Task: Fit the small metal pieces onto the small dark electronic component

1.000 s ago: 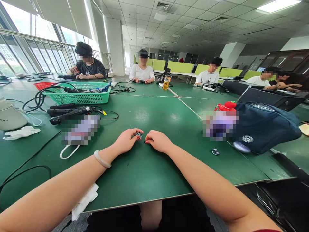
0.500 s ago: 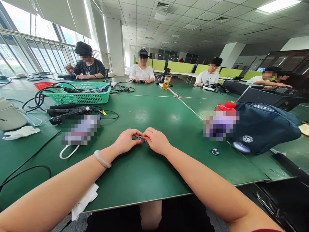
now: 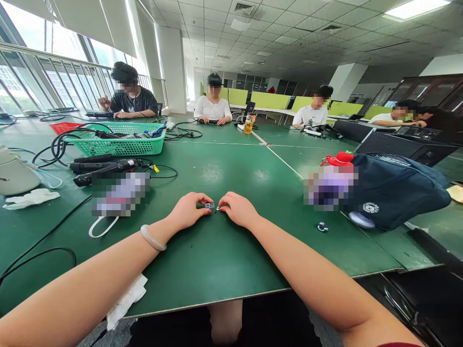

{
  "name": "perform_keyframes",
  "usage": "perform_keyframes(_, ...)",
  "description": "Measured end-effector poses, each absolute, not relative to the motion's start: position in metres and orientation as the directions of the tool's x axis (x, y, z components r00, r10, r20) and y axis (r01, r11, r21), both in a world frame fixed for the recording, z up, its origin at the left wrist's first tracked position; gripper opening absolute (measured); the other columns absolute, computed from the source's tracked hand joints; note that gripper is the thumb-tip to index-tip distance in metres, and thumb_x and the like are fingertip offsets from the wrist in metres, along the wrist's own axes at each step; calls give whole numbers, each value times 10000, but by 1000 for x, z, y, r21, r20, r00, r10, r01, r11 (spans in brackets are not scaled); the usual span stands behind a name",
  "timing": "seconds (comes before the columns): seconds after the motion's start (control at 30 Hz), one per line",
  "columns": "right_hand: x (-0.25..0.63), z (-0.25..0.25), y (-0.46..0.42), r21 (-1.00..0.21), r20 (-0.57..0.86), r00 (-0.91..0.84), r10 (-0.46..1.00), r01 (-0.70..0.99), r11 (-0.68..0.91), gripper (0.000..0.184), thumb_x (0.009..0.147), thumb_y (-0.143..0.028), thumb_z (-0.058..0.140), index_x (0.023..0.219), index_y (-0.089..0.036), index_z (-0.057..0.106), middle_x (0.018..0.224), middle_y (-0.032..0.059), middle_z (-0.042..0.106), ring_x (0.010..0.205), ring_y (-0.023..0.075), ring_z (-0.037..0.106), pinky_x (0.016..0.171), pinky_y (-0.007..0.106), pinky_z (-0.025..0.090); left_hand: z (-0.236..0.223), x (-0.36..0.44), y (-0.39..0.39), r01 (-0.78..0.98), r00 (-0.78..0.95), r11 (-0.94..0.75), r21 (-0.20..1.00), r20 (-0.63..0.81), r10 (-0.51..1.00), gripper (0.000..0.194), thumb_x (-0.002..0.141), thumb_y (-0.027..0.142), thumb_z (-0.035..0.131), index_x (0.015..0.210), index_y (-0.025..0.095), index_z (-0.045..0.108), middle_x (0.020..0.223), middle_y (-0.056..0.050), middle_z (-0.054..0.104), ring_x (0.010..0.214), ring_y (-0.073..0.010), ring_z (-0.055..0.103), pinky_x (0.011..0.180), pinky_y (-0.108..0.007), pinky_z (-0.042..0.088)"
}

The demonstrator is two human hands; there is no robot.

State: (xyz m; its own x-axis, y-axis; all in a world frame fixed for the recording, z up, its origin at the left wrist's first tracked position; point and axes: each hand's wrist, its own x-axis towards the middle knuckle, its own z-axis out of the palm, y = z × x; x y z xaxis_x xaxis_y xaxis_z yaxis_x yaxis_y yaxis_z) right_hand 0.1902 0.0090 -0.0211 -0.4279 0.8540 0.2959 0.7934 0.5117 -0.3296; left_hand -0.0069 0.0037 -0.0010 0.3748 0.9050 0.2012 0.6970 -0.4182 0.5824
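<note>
My left hand [image 3: 188,211] is closed, thumb and fingers pinching a small dark-and-silver part [image 3: 209,206] just above or on the green table; its exact kind is too small to tell. Close by on the right, my right hand [image 3: 237,210] is closed too, its fingertips at a tiny pale piece [image 3: 217,209]. A narrow gap separates the two small things. Farther right on the table lies another small dark-and-white ring-like part [image 3: 322,226], touched by neither hand.
A green basket [image 3: 144,144] of tools and cables, black devices [image 3: 104,171] and a blurred pouch [image 3: 121,193] are at left. A dark blue bag [image 3: 398,188] and a red-lidded bottle [image 3: 342,159] stand right. Tissue [image 3: 126,301] hangs at the front edge. Several people sit beyond.
My hands have drawn slightly apart, the right one shifting right. The silver part stays in my left fingers, and a tiny pale piece now shows at my right fingertips.
</note>
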Motion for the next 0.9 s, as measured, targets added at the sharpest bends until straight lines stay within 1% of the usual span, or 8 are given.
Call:
perform_keyframes(0.1, 189, -23, 11, -307, 289, -441, 849, 798, 519, 91, 831, -220, 530, 790, -215, 612, 856, 0, 557, 728, 105, 523, 634, 228, 361, -1, -7, 3, 700, 375, -423, 575, 208, 903, 240, 678, 346, 625, 900, 261, 650, 909, -18, 657, 877, -210, 594, 809, -355, 460)
perform_keyframes(0.23, 188, -22, 10, -288, 294, -443, 847, 804, 521, 128, 852, -183, 479, 798, -203, 593, 834, 6, 545, 717, 104, 517, 624, 227, 353, -2, -7, 4, 703, 388, -444, 556, 224, 894, 249, 676, 354, 623, 904, 258, 654, 897, -22, 661, 877, -211, 594, 803, -349, 462)
perform_keyframes(0.43, 192, -14, 6, -269, 274, -449, 850, 813, 517, 143, 825, -172, 483, 722, -198, 579, 821, 10, 545, 670, 107, 497, 578, 234, 335, 0, -7, 2, 704, 386, -431, 565, 205, 900, 249, 672, 343, 627, 903, 253, 654, 885, -21, 662, 875, -213, 595, 805, -351, 459)
perform_keyframes(0.53, 195, -8, 3, -272, 297, -439, 848, 812, 516, 151, 826, -170, 477, 712, -194, 573, 829, 14, 547, 664, 107, 495, 572, 235, 334, 1, -6, 1, 707, 383, -429, 562, 206, 900, 239, 670, 340, 628, 891, 256, 658, 886, -21, 664, 871, -214, 595, 807, -353, 460)
perform_keyframes(0.63, 198, -2, 0, -273, 351, -434, 829, 800, 535, 151, 845, -165, 453, 759, -193, 574, 872, 20, 545, 685, 105, 504, 587, 234, 342, 0, -6, 1, 705, 381, -433, 561, 215, 899, 247, 671, 355, 623, 895, 257, 658, 889, -24, 664, 871, -213, 595, 798, -346, 465)
perform_keyframes(0.7, 199, 0, -1, -239, 350, -461, 815, 798, 554, 148, 846, -163, 454, 768, -193, 577, 880, 22, 541, 660, 101, 500, 571, 237, 336, -1, -7, 2, 699, 385, -439, 564, 221, 896, 258, 672, 362, 620, 904, 256, 657, 898, -25, 664, 873, -211, 596, 798, -343, 466)
perform_keyframes(0.8, 200, 1, -1, -174, 295, -505, 811, 806, 566, 144, 827, -168, 491, 716, -192, 579, 836, 20, 537, 608, 100, 482, 535, 246, 313, -3, -7, 3, 695, 388, -446, 564, 228, 893, 256, 673, 367, 618, 901, 255, 657, 901, -26, 665, 868, -211, 598, 793, -342, 468)
perform_keyframes(0.9, 203, -1, 2, -191, 338, -457, 823, 823, 535, 154, 842, -182, 469, 741, -195, 584, 845, 25, 546, 638, 108, 489, 549, 246, 318, -2, -7, 3, 695, 386, -446, 564, 230, 893, 250, 673, 362, 620, 895, 254, 657, 894, -26, 667, 862, -212, 600, 794, -344, 468)
